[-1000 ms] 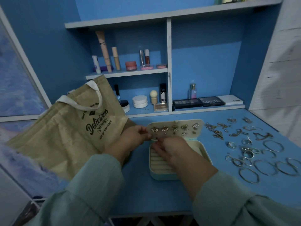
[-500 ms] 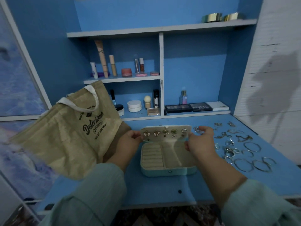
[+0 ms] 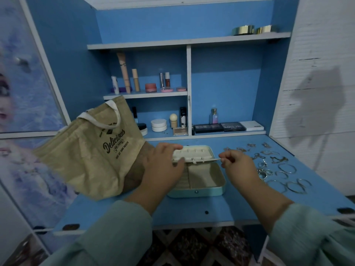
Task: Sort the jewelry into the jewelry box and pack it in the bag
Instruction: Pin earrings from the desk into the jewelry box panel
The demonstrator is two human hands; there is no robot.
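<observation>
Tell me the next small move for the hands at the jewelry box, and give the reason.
Probably fold the earring panel on down flat. Both the left hand and right hand hold its ends, and it lies tilted over the open jewelry box. Its earrings seem already set, while rings and bangles lie loose on the desk, waiting for the compartments.

Both arms wear loose, pale sage-green sleeves of soft, lightly textured fabric, gathered into folds behind the wrists. The left hand and right hand are bare down to the fingers.
</observation>
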